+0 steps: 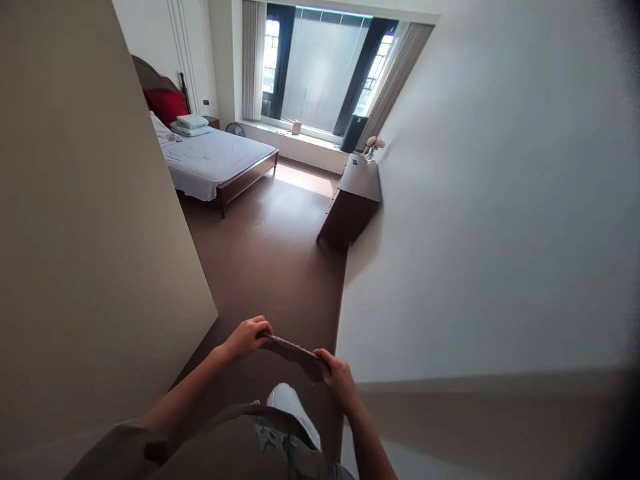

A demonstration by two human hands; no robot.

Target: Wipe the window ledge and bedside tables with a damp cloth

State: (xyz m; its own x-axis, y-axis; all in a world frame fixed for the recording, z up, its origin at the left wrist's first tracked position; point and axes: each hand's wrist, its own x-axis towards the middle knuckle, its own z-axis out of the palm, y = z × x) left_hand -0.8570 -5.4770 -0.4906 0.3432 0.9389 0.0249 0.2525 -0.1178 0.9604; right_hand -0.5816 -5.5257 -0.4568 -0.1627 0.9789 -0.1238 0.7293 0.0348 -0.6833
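Between my two hands is a thin, flat, pinkish-brown thing (pixel 294 350), seen nearly edge-on, so its kind does not show. My left hand (pixel 250 335) grips its left end, fingers curled over the edge. At the other end my right hand (pixel 336 373) pinches it, with the thumb on top. It is held out in front of my body, above the brown floor, and its right end hangs a little lower in the picture.
A bed (pixel 225 157) with folded bedding (pixel 191 125) stands ahead on the left. A dark wooden cabinet (pixel 353 210) lines the right wall (pixel 475 200), flowers (pixel 375 143) on it. Close on my left is a wall edge (pixel 200 280). Brown floor (pixel 270 260) runs toward the window (pixel 323 67).
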